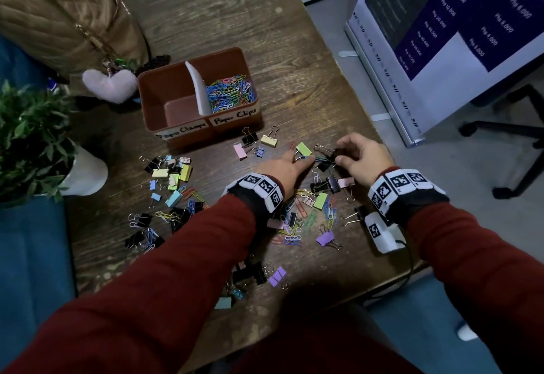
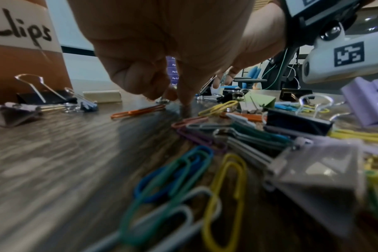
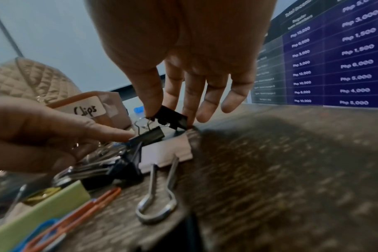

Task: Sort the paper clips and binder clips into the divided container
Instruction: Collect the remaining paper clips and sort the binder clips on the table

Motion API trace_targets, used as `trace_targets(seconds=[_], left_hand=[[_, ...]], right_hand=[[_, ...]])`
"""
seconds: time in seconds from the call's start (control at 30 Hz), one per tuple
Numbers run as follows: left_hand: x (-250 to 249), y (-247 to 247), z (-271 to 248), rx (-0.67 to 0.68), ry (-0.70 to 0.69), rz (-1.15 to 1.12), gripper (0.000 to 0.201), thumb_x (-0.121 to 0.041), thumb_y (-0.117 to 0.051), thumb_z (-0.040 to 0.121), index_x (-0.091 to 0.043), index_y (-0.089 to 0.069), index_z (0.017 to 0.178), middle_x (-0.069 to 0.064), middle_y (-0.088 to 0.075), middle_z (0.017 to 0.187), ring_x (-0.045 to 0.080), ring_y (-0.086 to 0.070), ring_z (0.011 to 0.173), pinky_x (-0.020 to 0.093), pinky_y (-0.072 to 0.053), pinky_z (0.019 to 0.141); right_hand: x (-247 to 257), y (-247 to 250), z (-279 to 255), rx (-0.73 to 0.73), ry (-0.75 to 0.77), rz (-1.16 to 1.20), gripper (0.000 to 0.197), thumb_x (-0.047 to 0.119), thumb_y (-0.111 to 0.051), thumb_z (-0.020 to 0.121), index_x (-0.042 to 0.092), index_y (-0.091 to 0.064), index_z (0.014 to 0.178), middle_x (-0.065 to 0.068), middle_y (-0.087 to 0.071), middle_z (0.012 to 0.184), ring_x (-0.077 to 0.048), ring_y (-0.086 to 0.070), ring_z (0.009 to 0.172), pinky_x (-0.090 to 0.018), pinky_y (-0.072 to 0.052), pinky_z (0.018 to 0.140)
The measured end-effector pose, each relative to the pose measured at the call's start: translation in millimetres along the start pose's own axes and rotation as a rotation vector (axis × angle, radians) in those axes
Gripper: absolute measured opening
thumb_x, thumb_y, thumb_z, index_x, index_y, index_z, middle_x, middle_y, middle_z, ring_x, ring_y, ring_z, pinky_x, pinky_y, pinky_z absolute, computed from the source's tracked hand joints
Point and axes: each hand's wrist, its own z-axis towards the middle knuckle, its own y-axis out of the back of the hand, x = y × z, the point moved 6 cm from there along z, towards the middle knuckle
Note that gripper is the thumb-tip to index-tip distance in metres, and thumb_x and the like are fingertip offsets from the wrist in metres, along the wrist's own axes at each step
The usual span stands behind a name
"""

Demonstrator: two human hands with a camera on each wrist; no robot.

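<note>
The brown divided container [image 1: 153,88] stands mid-table; its right "Paper Clips" compartment holds coloured paper clips [image 1: 231,91], while the left "Paper Clamps" compartment looks empty. Loose binder clips and paper clips [image 1: 309,214] lie scattered in front of it, with another heap [image 1: 172,173] to the left. My right hand [image 1: 341,157] [image 3: 168,117] pinches a black binder clip [image 3: 173,117] between thumb and fingers just above the table. My left hand [image 1: 306,161] [image 2: 179,97] reaches in beside it, its index finger [image 3: 110,133] stretched out and touching a second black binder clip [image 3: 149,136].
A potted plant [image 1: 35,144] stands at the left table edge. A quilted bag [image 1: 59,14] with a heart charm [image 1: 109,83] sits behind the container. The table's right edge runs close to my right hand, with a banner stand [image 1: 441,35] and chair legs [image 1: 515,138] beyond.
</note>
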Motion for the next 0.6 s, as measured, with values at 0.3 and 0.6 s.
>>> trace_targets(seconds=[0.3, 0.6], left_hand=[[12, -2, -19, -0.141, -0.068, -0.032, 0.037, -0.027, -0.054, 0.091, -0.029, -0.048, 0.128, 0.005, -0.047, 0.123, 0.028, -0.060, 0.100, 0.030, -0.041, 0.069], [12, -1, -2, -0.143, -0.047, -0.114, 0.022, -0.031, -0.050, 0.094, -0.029, -0.059, 0.114, 0.005, -0.050, 0.120, 0.029, -0.060, 0.098, 0.032, -0.047, 0.074]], right_hand=[[37, -32, -62, 0.049, 0.626, -0.618, 0.026, 0.028, -0.076, 0.068, 0.024, -0.068, 0.093, 0.002, -0.064, 0.089, -0.023, -0.060, 0.083, -0.039, -0.044, 0.074], [19, -40, -60, 0.007, 0.604, -0.649, 0.019, 0.024, -0.080, 0.064, 0.025, -0.070, 0.080, -0.001, -0.061, 0.084, -0.027, -0.059, 0.074, -0.037, -0.042, 0.067]])
